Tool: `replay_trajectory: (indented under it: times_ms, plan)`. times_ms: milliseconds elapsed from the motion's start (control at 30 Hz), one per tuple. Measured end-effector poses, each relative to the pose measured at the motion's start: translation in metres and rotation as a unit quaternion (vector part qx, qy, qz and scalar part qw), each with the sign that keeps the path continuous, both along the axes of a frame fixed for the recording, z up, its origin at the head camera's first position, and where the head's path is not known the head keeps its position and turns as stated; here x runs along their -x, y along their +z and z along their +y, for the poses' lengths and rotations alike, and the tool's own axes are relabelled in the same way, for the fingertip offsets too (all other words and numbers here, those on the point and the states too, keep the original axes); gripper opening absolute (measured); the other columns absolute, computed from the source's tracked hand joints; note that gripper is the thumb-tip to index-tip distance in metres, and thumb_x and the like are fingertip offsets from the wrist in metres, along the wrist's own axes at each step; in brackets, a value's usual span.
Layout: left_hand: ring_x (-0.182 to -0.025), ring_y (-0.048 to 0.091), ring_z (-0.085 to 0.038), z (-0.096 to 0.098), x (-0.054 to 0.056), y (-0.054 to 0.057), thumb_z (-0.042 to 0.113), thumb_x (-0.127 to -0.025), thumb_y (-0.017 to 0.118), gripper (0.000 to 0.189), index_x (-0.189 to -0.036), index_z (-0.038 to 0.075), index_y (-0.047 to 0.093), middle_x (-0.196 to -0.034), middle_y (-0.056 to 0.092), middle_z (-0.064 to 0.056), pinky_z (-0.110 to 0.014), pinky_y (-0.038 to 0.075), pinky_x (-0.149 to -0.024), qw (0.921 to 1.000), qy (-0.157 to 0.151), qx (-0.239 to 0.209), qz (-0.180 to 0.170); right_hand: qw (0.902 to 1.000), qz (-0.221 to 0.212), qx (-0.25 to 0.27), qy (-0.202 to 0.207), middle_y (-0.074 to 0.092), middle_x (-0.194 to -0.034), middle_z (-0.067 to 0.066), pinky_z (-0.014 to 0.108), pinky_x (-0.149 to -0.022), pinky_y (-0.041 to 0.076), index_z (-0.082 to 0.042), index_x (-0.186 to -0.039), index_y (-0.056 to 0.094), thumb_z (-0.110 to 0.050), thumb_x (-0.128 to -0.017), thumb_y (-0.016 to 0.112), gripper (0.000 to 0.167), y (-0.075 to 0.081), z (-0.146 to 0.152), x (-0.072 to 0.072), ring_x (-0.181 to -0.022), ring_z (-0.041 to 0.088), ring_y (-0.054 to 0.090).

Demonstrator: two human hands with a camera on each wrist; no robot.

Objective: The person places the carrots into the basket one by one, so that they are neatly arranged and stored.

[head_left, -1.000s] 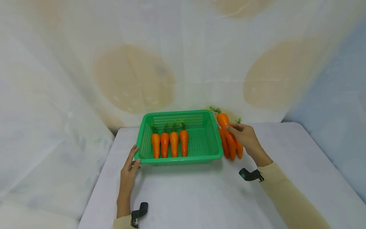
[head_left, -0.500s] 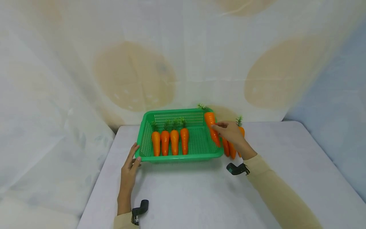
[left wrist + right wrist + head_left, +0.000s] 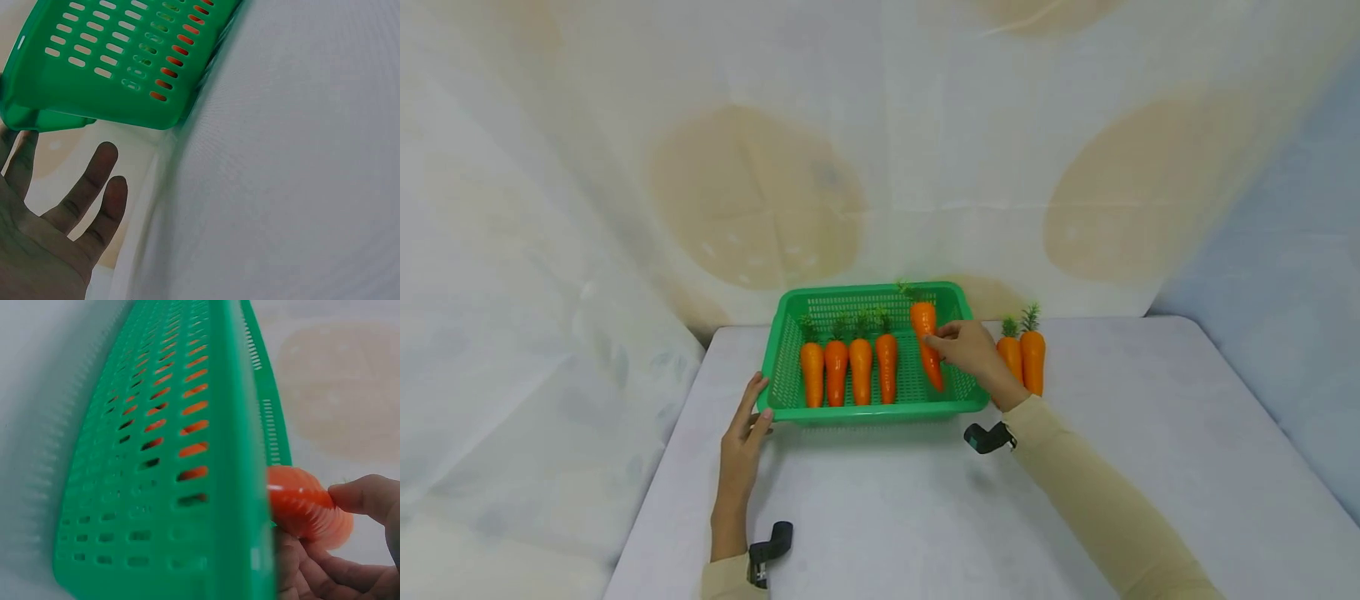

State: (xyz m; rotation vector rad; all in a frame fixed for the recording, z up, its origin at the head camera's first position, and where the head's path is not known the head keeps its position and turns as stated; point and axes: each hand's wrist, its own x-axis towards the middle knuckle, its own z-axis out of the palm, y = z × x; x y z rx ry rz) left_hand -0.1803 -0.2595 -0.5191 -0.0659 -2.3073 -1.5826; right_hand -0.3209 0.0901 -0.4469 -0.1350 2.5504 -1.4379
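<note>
A: Where is the carrot that's being handled?
B: The held carrot is in the right hand, above the right part of the green basket. In the head view it sits just left of the grip, its leafy top towards the far rim and its narrow tip towards the near one, leaning a little.
A: And what is that grip doing?
B: Pinching the carrot around the middle of its body. From the right wrist you see the thumb pressed on one side and the other fingers curled under the opposite side, just past the basket's rim.
A: Does the carrot touch the basket floor?
B: I can't tell from these views.
A: What about the left hand?
B: At the basket's near left corner, its fingers spread and touching the rim rather than clenched. In the left wrist view two fingers stand apart, free of the basket.
A: Other carrots?
B: A row of four carrots lies inside the basket, left of the held one, tops towards the far side. On the counter, just right of the basket, a pair of carrots lies side by side, partly behind the right wrist.
</note>
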Motion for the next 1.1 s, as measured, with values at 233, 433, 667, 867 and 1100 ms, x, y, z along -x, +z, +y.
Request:
replay_trajectory:
  times_ms: [233, 433, 667, 867, 1100]
  plan:
    - [-0.1, 0.06, -0.018, 0.003, -0.002, 0.004, 0.016, -0.106, 0.051, 0.048, -0.153, 0.016, 0.043, -0.161, 0.032, 0.003, -0.038, 0.055, -0.084, 1.0, 0.0, -0.002, -0.005, 0.998, 0.011, -0.061, 0.013, 0.072, -0.102, 0.014, 0.039, -0.077, 0.056, 0.003, -0.122, 0.067, -0.035, -0.096, 0.067, 0.046, -0.009, -0.015, 0.004, -0.092, 0.031, 0.069]
    - [-0.104, 0.058, -0.04, 0.005, -0.002, 0.005, 0.016, -0.106, 0.051, 0.048, -0.154, 0.016, 0.042, -0.161, 0.031, 0.005, -0.038, 0.055, -0.084, 0.9999, 0.001, -0.001, -0.01, 0.9977, -0.008, -0.067, 0.005, 0.07, -0.103, 0.014, 0.038, -0.076, 0.054, 0.001, -0.119, 0.067, -0.035, -0.096, 0.067, 0.043, -0.018, -0.021, 0.007, -0.089, 0.029, 0.068]
    - [-0.103, 0.058, -0.041, 0.001, 0.003, -0.006, 0.017, -0.106, 0.051, 0.048, -0.154, 0.018, 0.043, -0.161, 0.031, 0.008, -0.034, 0.055, -0.083, 1.0, 0.005, -0.002, -0.004, 0.9957, -0.011, -0.092, -0.005, 0.067, -0.084, 0.009, 0.032, -0.064, 0.048, -0.001, -0.098, 0.069, -0.034, -0.095, 0.069, 0.033, -0.024, -0.026, 0.01, -0.075, 0.022, 0.06]
    - [-0.103, 0.059, -0.035, -0.008, 0.011, -0.027, 0.021, -0.106, 0.051, 0.048, -0.153, 0.028, 0.043, -0.16, 0.031, 0.015, -0.026, 0.053, -0.081, 0.9998, 0.015, 0.004, 0.008, 0.9935, -0.01, -0.113, 0.0, 0.041, -0.052, -0.001, 0.027, -0.047, 0.03, -0.012, -0.06, 0.049, -0.034, -0.095, 0.07, 0.046, -0.033, -0.031, 0.017, -0.048, 0.014, 0.037]
    - [-0.104, 0.059, -0.042, -0.005, 0.008, -0.018, 0.017, -0.106, 0.051, 0.048, -0.154, 0.021, 0.043, -0.161, 0.031, 0.007, -0.033, 0.054, -0.081, 0.9998, 0.008, 0.001, 0.018, 0.9927, -0.02, -0.119, 0.006, 0.035, -0.047, -0.003, 0.025, -0.043, 0.025, -0.014, -0.052, 0.039, -0.031, -0.094, 0.071, 0.055, -0.04, -0.036, 0.021, -0.042, 0.012, 0.03]
